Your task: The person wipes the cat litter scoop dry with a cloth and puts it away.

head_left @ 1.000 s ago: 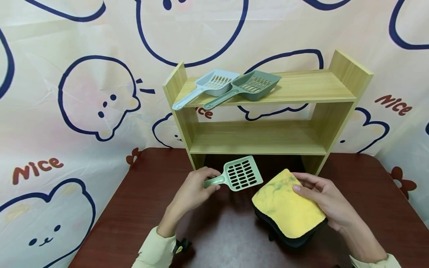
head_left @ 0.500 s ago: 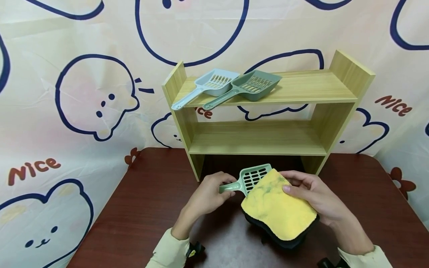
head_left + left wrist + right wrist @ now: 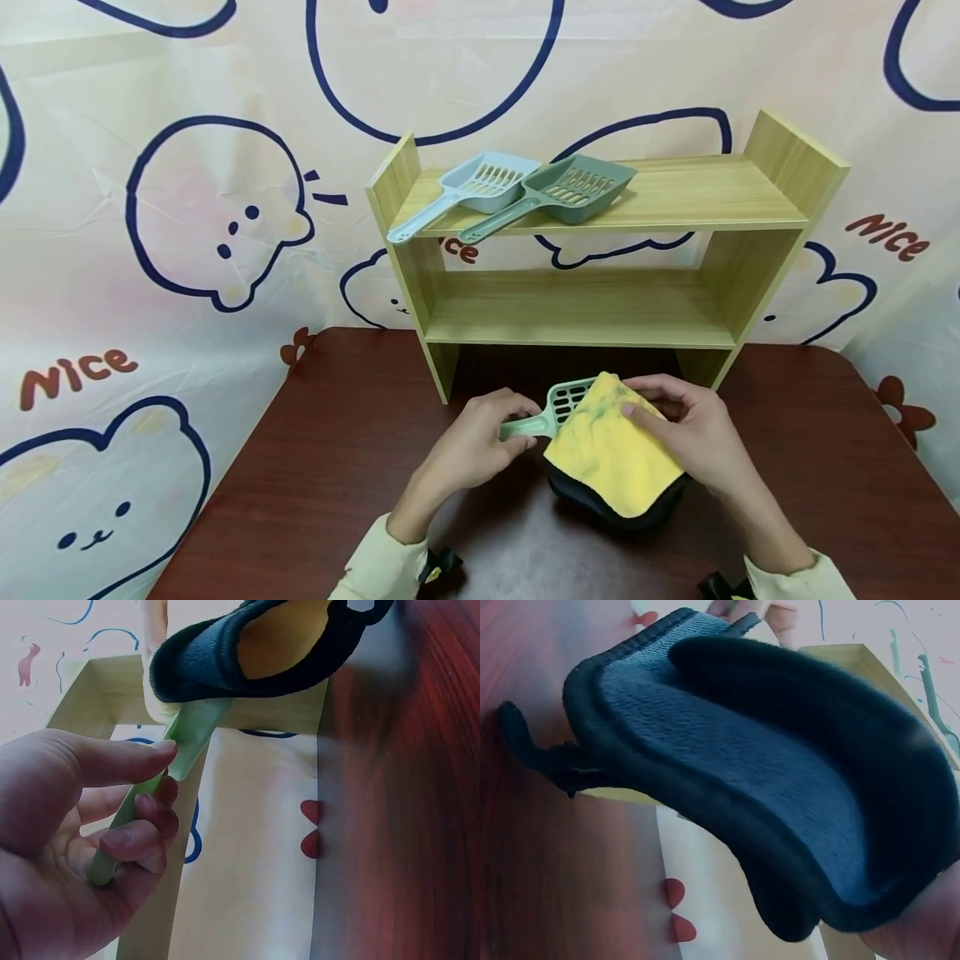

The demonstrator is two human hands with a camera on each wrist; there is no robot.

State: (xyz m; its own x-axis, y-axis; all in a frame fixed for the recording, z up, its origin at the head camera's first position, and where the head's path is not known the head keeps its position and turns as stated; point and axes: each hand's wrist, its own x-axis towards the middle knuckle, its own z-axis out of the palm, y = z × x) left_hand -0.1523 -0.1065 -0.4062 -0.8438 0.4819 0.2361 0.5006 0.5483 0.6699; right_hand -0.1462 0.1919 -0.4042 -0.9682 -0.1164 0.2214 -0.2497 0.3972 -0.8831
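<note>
My left hand [image 3: 480, 437] grips the handle of a light green slotted litter scoop [image 3: 527, 427] above the table. In the left wrist view, thumb and fingers curl round that handle [image 3: 124, 817]. A two-sided cloth, yellow on top and dark underneath [image 3: 611, 450], is pinched in my right hand [image 3: 697, 433], thumb on the yellow face. Its upper left part covers much of the scoop's slotted head. Seen from the right wrist, the dark side of the cloth [image 3: 735, 757] folds over and hides most of the right hand.
A small wooden shelf unit [image 3: 585, 307] stands at the back of the dark red table [image 3: 315, 483]. On its top board lie a light blue scoop [image 3: 486, 181] and a grey-green scoop [image 3: 581, 185], handles jutting over the front edge. A patterned sheet [image 3: 225, 350] hangs behind.
My left hand has brought the scoop rightward, so its head now lies behind the cloth. My right hand and the cloth have shifted left, over the scoop head.
</note>
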